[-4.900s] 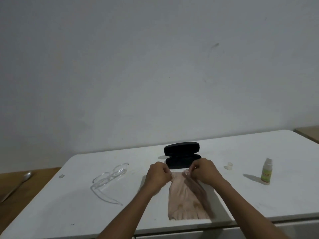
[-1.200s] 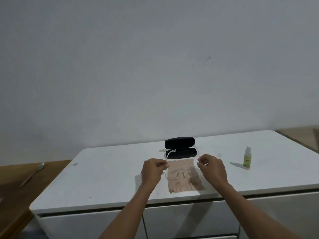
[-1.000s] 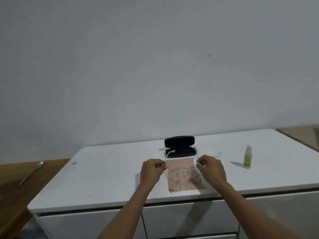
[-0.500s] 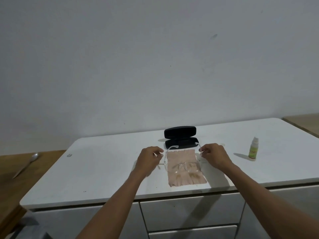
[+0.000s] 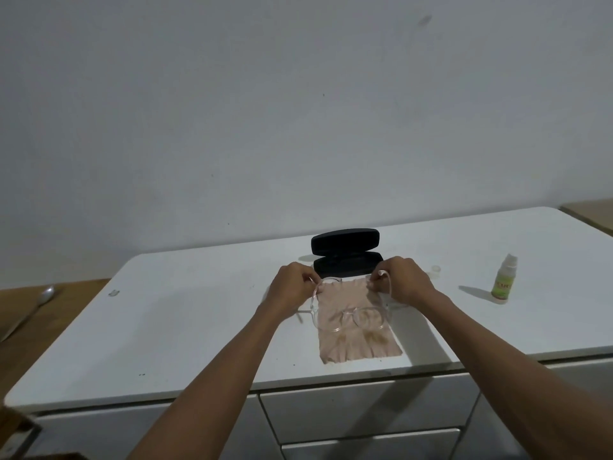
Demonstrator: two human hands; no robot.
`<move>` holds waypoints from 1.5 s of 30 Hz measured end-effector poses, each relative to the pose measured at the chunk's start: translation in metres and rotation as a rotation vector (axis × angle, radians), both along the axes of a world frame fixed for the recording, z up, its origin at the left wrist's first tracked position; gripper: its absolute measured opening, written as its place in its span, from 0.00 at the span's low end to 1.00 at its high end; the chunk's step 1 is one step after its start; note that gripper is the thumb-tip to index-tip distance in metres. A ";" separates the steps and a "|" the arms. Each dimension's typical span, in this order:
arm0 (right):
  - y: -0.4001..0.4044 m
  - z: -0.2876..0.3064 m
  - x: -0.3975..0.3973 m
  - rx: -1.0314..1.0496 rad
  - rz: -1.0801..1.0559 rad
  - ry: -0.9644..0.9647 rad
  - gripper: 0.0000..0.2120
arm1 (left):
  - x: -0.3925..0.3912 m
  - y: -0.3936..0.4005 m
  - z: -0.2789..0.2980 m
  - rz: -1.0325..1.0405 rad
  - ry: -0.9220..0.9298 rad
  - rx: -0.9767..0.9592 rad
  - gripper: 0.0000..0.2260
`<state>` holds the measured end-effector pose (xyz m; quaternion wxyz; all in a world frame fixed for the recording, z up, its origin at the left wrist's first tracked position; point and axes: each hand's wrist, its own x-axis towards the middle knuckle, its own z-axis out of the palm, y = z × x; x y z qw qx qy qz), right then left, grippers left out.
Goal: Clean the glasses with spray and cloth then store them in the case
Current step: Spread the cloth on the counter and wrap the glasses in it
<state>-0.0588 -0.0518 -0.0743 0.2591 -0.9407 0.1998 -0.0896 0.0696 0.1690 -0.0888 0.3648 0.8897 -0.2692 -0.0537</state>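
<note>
Both hands, left (image 5: 292, 287) and right (image 5: 403, 282), pinching glasses (image 5: 351, 318) temples, now lowering them onto cloth (image 5: 356, 340) near desk (image 5: 199, 327) front edge; spraying likely next.

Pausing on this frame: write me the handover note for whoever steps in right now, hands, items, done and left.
Left hand and right hand each pinch a temple of the clear-framed glasses, held over the pink cloth spread on the white table.
Black glasses case is open behind the cloth.
Spray bottle stands at right, its cap off.
Whether the lenses are wiped cannot be told.
Left: fold the temples, put the glasses in the case, close it.
</note>
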 end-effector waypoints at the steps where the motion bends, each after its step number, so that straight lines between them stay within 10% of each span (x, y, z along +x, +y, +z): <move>1: 0.000 0.001 0.000 0.015 -0.001 0.009 0.06 | -0.001 0.000 0.001 -0.009 0.016 -0.014 0.11; 9: -0.004 0.026 -0.020 0.450 0.039 0.015 0.17 | -0.017 0.018 0.025 -0.135 0.461 -0.318 0.02; 19: 0.000 0.044 -0.053 0.653 0.160 0.069 0.15 | -0.029 0.034 0.054 -0.217 0.472 -0.120 0.11; 45: 0.034 0.019 -0.120 0.253 0.122 -0.071 0.06 | -0.103 0.068 0.036 -0.293 0.100 0.102 0.07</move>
